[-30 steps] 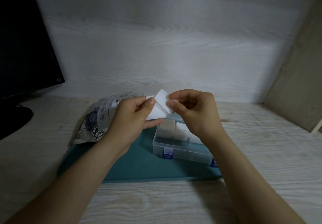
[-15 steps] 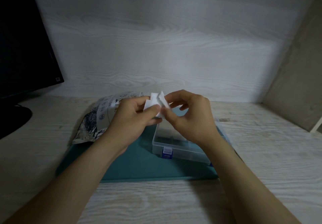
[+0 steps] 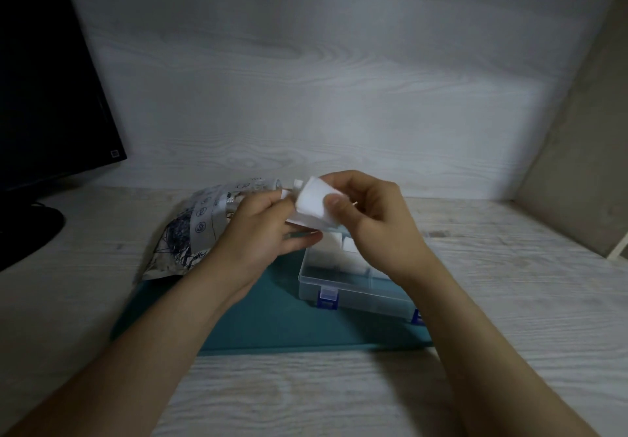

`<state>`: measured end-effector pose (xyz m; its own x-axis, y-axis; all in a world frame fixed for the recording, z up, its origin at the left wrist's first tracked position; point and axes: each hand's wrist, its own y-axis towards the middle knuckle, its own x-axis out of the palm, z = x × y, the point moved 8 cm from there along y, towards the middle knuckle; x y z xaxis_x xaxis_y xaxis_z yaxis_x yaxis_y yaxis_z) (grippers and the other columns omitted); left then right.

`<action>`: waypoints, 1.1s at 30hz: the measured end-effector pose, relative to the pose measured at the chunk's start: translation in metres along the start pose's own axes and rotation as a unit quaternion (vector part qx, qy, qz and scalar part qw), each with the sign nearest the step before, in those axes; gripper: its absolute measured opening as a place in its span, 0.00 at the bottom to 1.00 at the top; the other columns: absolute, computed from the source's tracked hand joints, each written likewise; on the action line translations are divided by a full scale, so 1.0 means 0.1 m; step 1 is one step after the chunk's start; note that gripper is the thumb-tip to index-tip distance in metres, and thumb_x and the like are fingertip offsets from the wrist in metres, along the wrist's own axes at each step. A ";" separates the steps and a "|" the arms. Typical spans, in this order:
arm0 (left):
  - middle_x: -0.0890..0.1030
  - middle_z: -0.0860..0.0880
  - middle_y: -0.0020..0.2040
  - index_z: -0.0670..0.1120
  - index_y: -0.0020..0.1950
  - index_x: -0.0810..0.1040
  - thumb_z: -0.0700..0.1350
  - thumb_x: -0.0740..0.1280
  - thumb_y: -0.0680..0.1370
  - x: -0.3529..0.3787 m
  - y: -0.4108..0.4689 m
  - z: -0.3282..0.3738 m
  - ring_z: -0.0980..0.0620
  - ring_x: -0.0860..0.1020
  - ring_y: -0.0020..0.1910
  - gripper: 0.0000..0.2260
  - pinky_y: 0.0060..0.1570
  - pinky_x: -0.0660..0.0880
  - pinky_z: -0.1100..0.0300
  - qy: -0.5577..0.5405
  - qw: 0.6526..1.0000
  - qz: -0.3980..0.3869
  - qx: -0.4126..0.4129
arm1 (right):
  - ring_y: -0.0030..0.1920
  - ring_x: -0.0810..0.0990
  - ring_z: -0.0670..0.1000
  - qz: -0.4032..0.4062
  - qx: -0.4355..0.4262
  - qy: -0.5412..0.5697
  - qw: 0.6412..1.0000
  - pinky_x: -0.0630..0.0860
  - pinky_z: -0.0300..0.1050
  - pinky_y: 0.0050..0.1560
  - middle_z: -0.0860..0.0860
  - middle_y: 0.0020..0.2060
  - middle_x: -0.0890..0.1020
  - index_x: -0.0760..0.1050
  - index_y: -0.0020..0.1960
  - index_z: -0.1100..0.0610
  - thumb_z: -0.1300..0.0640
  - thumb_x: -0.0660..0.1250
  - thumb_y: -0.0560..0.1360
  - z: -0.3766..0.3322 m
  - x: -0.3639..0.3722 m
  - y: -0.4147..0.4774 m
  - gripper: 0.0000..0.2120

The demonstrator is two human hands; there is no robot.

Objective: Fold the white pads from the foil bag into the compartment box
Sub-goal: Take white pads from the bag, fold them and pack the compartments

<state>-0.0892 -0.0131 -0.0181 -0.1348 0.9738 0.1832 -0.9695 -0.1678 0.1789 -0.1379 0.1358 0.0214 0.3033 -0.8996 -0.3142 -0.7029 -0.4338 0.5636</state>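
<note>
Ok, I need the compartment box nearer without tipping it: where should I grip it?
Probably the near front wall of the compartment box, from your side, beside the blue latch: it sits flat, open-topped, and that long straight wall faces you.

Light: dim and cool, brightest on the back wall (image 3: 339, 79), darker toward the corners.
Shadows: soft, beneath the forearms (image 3: 136, 351) on the table (image 3: 306, 396).
Blur: grain smeared near lower edge.
Distortion: wide-angle bowing at edges.
</note>
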 end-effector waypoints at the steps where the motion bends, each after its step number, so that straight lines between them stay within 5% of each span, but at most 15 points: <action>1: 0.86 0.38 0.59 0.37 0.64 0.81 0.38 0.56 0.88 0.01 0.00 -0.01 0.43 0.86 0.59 0.15 0.58 0.83 0.48 -0.016 1.000 -0.007 -0.011 | 0.49 0.84 0.50 -0.002 -0.006 -0.012 1.000 0.77 0.38 0.49 0.49 0.48 0.88 0.83 0.58 0.56 0.66 0.67 0.82 -0.01 0.01 -0.01 0.10; 3: 0.86 0.39 0.61 0.37 0.67 0.80 0.40 0.54 0.87 0.05 -0.01 -0.02 0.42 0.85 0.61 0.18 0.60 0.82 0.46 -0.047 0.998 -0.028 -0.029 | 0.46 0.83 0.46 0.001 -0.012 -0.022 1.000 0.74 0.31 0.45 0.49 0.48 0.88 0.84 0.57 0.57 0.66 0.69 0.81 -0.02 0.01 -0.02 0.09; 7: 0.85 0.40 0.62 0.38 0.68 0.79 0.44 0.53 0.87 0.10 -0.03 0.00 0.43 0.84 0.63 0.19 0.64 0.80 0.45 -0.077 0.995 -0.049 -0.037 | 0.43 0.82 0.44 0.003 -0.018 -0.039 0.999 0.73 0.31 0.43 0.46 0.47 0.88 0.86 0.56 0.55 0.65 0.72 0.79 -0.01 0.00 -0.02 0.09; 13: 0.86 0.39 0.58 0.36 0.62 0.80 0.33 0.57 0.85 0.11 -0.04 0.01 0.43 0.85 0.61 0.13 0.62 0.82 0.48 -0.056 0.997 -0.048 -0.013 | 0.45 0.84 0.53 0.020 -0.012 -0.052 0.998 0.82 0.53 0.48 0.45 0.49 0.89 0.87 0.57 0.53 0.60 0.76 0.77 0.03 -0.03 -0.02 0.09; 17: 0.86 0.40 0.60 0.37 0.65 0.80 0.34 0.58 0.86 0.13 -0.04 0.01 0.44 0.84 0.63 0.13 0.64 0.81 0.48 -0.020 0.998 -0.059 -0.006 | 0.46 0.85 0.47 0.013 -0.020 -0.088 0.996 0.77 0.33 0.45 0.43 0.47 0.89 0.88 0.56 0.53 0.59 0.78 0.76 -0.02 -0.01 -0.03 0.09; 20: 0.86 0.41 0.60 0.38 0.64 0.82 0.37 0.60 0.87 0.14 -0.05 0.03 0.44 0.84 0.63 0.12 0.65 0.81 0.49 0.001 0.998 -0.066 0.008 | 0.47 0.85 0.48 0.015 -0.028 -0.094 0.995 0.81 0.39 0.48 0.43 0.47 0.88 0.88 0.55 0.52 0.56 0.79 0.76 -0.05 -0.01 -0.03 0.08; 24: 0.86 0.42 0.62 0.39 0.68 0.80 0.39 0.59 0.88 0.14 -0.05 0.05 0.44 0.83 0.64 0.13 0.66 0.80 0.47 0.028 0.996 -0.074 0.035 | 0.51 0.79 0.44 0.062 -0.040 -0.141 0.987 0.72 0.30 0.48 0.47 0.54 0.81 0.84 0.61 0.47 0.59 0.74 0.78 -0.09 -0.06 -0.06 0.14; 27: 0.86 0.44 0.61 0.41 0.68 0.81 0.39 0.59 0.88 0.10 -0.04 0.06 0.45 0.84 0.62 0.13 0.63 0.82 0.47 0.042 0.997 -0.052 0.039 | 0.53 0.80 0.46 0.055 0.031 -0.103 0.993 0.79 0.37 0.50 0.46 0.59 0.79 0.77 0.70 0.45 0.56 0.71 0.81 -0.01 -0.06 -0.05 0.19; 30: 0.87 0.44 0.60 0.43 0.66 0.82 0.39 0.60 0.88 0.07 -0.03 0.08 0.46 0.85 0.62 0.12 0.62 0.82 0.47 0.056 0.997 -0.036 0.050 | 0.54 0.83 0.50 0.041 0.130 -0.001 0.991 0.83 0.47 0.55 0.48 0.55 0.85 0.82 0.64 0.50 0.57 0.64 0.84 0.10 -0.05 -0.05 0.12; 33: 0.86 0.44 0.61 0.42 0.66 0.81 0.39 0.61 0.87 0.02 0.00 0.08 0.44 0.84 0.62 0.12 0.62 0.81 0.45 0.039 0.998 -0.019 0.051 | 0.51 0.85 0.55 0.041 0.204 0.116 0.971 0.82 0.49 0.52 0.52 0.51 0.87 0.84 0.57 0.54 0.56 0.57 0.86 0.17 -0.04 -0.09 0.15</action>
<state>-0.0875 -0.0122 -0.0100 -0.1180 0.9881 0.0985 -0.9489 -0.1414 0.2820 -0.1433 0.1440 0.0047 0.3392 -0.9378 -0.0745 -0.9127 -0.3472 0.2154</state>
